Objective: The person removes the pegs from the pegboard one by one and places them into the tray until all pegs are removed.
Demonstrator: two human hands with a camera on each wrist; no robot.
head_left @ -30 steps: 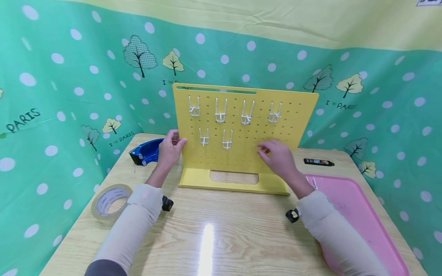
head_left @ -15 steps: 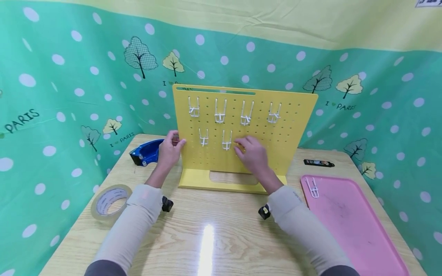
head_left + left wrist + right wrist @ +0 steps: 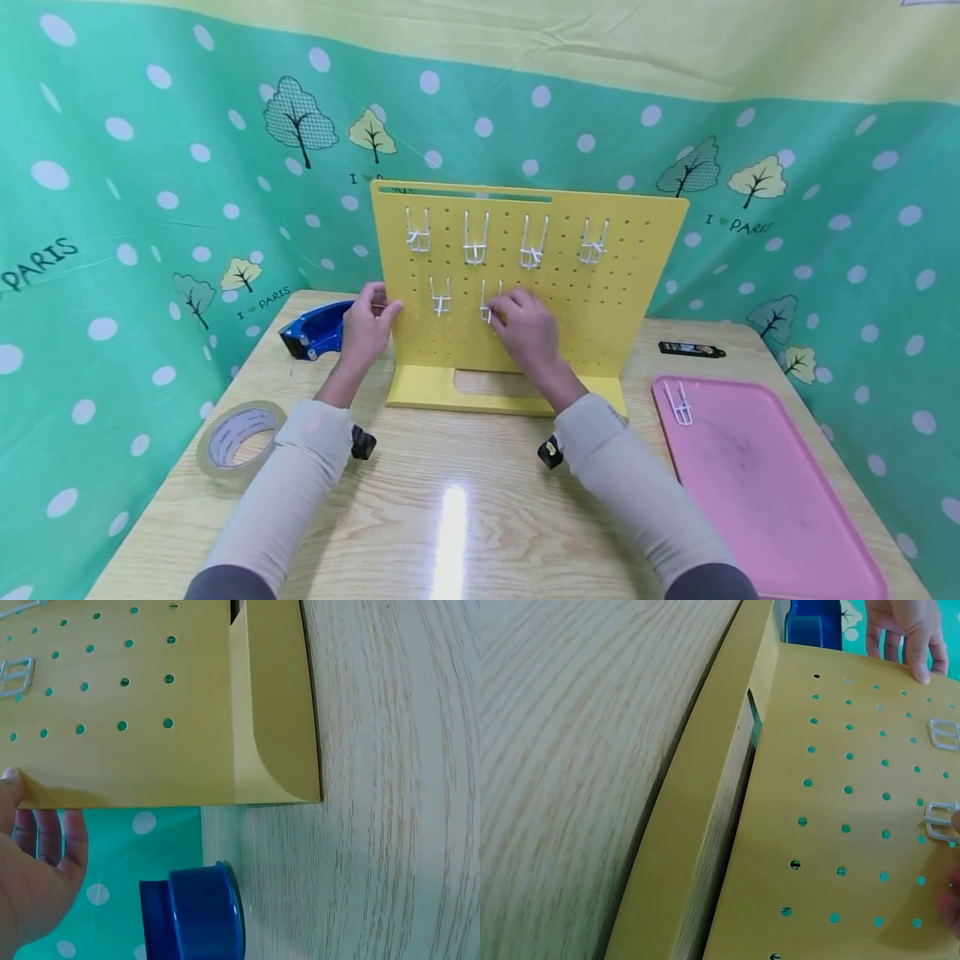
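Observation:
A yellow pegboard [image 3: 577, 325] stands on its base on the table, with white wire hooks in two rows. My left hand [image 3: 367, 325] grips its left edge; in the left wrist view the thumb lies on the front and the fingers [image 3: 75, 840] behind. My right hand [image 3: 531, 333] is at the right-hand hook [image 3: 483, 293] of the lower row, thumb and forefinger pinching its lower end. To its left hangs another lower-row hook [image 3: 440, 305]. Several more hooks, such as one upper hook [image 3: 475, 250], hang above. The right wrist view shows only fingertips beside the hook.
A pink tray [image 3: 765, 500] lies at the right, with a loose white hook [image 3: 681, 408] in its far-left corner. Behind it is a black pen-like tube [image 3: 692, 349]. On the left are a blue tape dispenser [image 3: 318, 333] and a roll of clear tape [image 3: 213, 450].
My right hand has moved left across the board, from near its right side to the lower-row hook, which it now pinches. My left hand has stayed on the board's edge.

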